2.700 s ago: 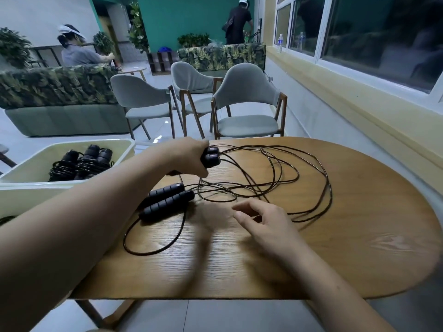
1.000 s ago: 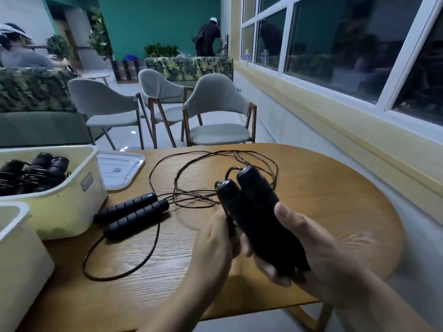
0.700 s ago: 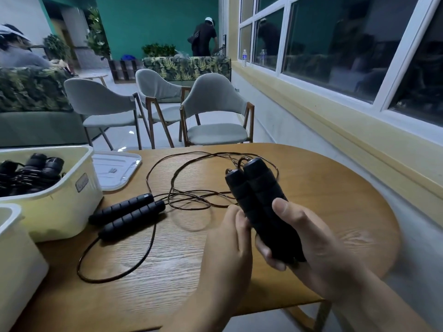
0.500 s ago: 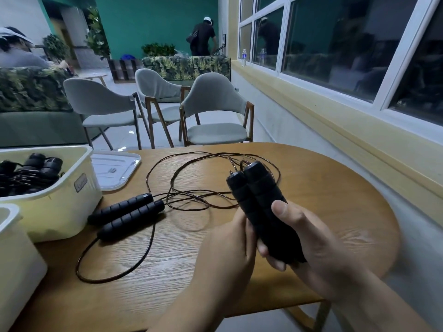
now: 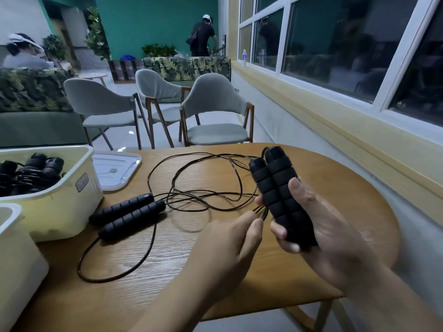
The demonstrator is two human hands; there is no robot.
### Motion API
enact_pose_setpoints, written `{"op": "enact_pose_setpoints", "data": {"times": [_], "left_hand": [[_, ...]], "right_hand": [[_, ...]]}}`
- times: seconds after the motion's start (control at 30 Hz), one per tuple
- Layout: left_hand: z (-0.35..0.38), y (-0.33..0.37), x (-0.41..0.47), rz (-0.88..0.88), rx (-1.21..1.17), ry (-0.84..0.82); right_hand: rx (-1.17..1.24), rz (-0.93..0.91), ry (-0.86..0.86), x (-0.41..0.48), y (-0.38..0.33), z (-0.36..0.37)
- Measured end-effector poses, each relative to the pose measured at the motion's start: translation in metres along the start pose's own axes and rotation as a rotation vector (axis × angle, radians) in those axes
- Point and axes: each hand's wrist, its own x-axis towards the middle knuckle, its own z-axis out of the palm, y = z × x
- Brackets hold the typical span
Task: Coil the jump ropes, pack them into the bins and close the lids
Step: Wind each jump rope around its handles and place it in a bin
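Wooden tabletop [image 5: 347,188] beside a dark window [image 5: 335,44], both hands on a jump rope [image 5: 285,212].
Nearest, the right hand [image 5: 330,240] has its fingers [image 5: 282,232] clenched around a pair of black foam handles [image 5: 275,178], upright and side by side, while the left hand [image 5: 225,248] pinches several strands of thin cord [image 5: 261,211] just beside them. Further left, a second pair of handles [image 5: 128,215] lies on the wood, its cord looping loosely. Beyond stands a cream bin [image 5: 67,207] holding coiled ropes [image 5: 31,173], a white lid [image 5: 115,168] flat beside it, grey chairs [image 5: 213,109] behind.
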Motion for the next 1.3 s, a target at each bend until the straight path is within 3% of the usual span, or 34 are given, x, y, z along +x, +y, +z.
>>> {"op": "enact_pose_setpoints", "data": {"times": [0.23,0.4,0.63,0.77,1.03,1.3], "left_hand": [[-0.020,-0.010,0.004,0.017,0.006,-0.035],[-0.044,-0.017,0.005,-0.058,-0.251,-0.071],[-0.051,-0.023,0.006,-0.087,-0.526,-0.051],[-0.045,-0.027,0.006,-0.078,-0.594,-0.091],[-0.037,-0.010,0.005,-0.110,-0.754,-0.198],[-0.017,-0.016,0.005,-0.151,-0.540,-0.098]], "right_hand": [[-0.616,-0.074,0.229,0.003,-0.004,-0.015],[-1.167,0.056,0.054,0.005,-0.008,-0.035],[-0.962,0.383,-0.504,-0.003,-0.022,-0.013],[-0.651,0.429,-0.636,-0.004,-0.024,-0.010],[-0.258,0.219,-0.497,-0.004,-0.012,-0.018],[-0.197,0.027,-0.211,-0.001,-0.010,-0.013]]}}
